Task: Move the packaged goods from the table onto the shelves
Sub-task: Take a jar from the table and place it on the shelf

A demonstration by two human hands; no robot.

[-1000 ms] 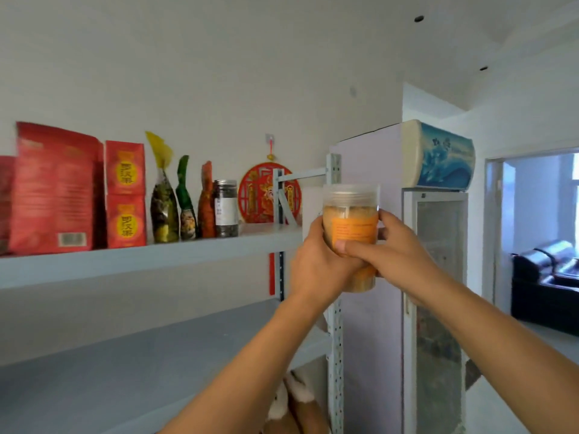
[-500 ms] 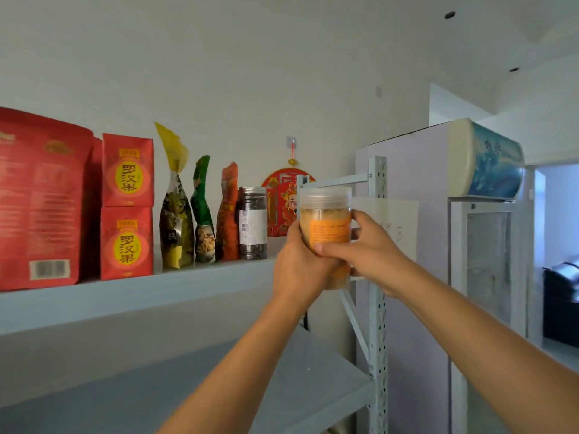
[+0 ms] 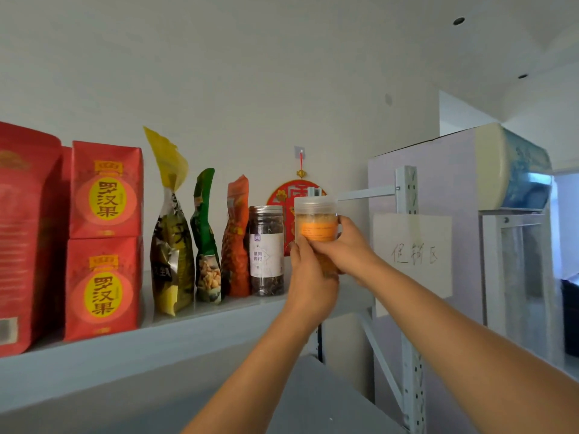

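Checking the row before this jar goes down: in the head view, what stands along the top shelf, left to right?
Large red pouch → two stacked red boxes → yellow-topped pouch → green pouch → orange pouch → dark jar → orange-labelled jar, gripped by left hand and right hand.

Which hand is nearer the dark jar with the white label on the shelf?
Left. The left hand grips the orange-labelled jar just right of the dark jar; the right hand holds the same jar's far side.
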